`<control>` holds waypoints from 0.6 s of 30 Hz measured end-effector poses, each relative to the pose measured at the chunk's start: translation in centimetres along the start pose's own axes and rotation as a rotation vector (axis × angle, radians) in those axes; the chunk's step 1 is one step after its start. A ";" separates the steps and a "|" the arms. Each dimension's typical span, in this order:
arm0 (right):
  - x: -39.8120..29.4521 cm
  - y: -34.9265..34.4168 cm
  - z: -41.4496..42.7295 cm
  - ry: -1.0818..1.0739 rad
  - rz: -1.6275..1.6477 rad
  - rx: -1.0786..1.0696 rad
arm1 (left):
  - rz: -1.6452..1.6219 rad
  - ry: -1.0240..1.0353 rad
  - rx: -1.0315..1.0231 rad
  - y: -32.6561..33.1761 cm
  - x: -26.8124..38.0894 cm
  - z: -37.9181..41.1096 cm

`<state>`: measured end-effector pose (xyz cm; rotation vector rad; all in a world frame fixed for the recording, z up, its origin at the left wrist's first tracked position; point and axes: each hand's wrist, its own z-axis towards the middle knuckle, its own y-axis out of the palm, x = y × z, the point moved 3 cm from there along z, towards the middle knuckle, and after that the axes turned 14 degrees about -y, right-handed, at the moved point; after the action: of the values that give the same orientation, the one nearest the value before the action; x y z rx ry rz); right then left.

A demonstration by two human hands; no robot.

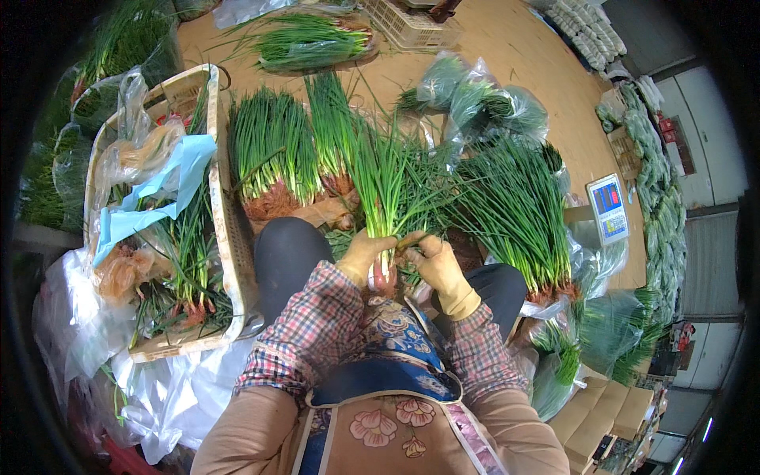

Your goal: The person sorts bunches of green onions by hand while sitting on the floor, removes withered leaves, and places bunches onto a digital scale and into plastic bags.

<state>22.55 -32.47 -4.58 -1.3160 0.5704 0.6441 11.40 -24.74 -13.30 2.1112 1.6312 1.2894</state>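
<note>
My left hand, in a pale yellow rubber glove, grips a small bunch of spring onions around the lower stems. The bunch stands nearly upright between my knees, its green tops away from me and its reddish bulbs and roots towards me. Just right of the stems, my gloved right hand pinches a thin yellowish-green leaf between thumb and fingers. Loose green leaves lie behind and beside the bunch. More spring onions with roots stand in a row at the left, and a larger pile leans at the right.
A cream plastic crate at my left holds spring onions, plastic bags and a light blue strip. Bagged greens lie beyond. A digital scale display stands at right, near cardboard boxes. Another bundle lies far ahead.
</note>
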 end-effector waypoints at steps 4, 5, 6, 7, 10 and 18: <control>-0.8 -0.7 0.2 0.374 0.520 0.261 | -0.001 -0.039 0.016 0.5 0.3 -1.4; -0.4 -1.0 0.2 0.399 0.666 0.325 | 0.002 -0.040 0.015 0.5 0.1 -1.2; -0.8 -1.6 0.5 0.391 0.791 0.418 | 0.036 -0.033 0.018 0.3 0.1 -1.0; -1.2 -2.3 0.8 0.381 0.916 0.512 | 0.071 -0.026 0.021 0.1 0.1 -0.9; 1.5 -4.3 0.4 0.314 1.030 0.669 | 0.013 -0.049 -0.014 0.8 0.5 -1.5; 4.9 1.2 -1.5 0.511 0.141 -0.106 | -0.001 0.088 -0.125 1.1 1.6 -1.7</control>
<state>25.07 -33.28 -9.12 -1.5596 1.0632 0.4524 11.00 -24.35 -10.79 2.0074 1.5399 1.4635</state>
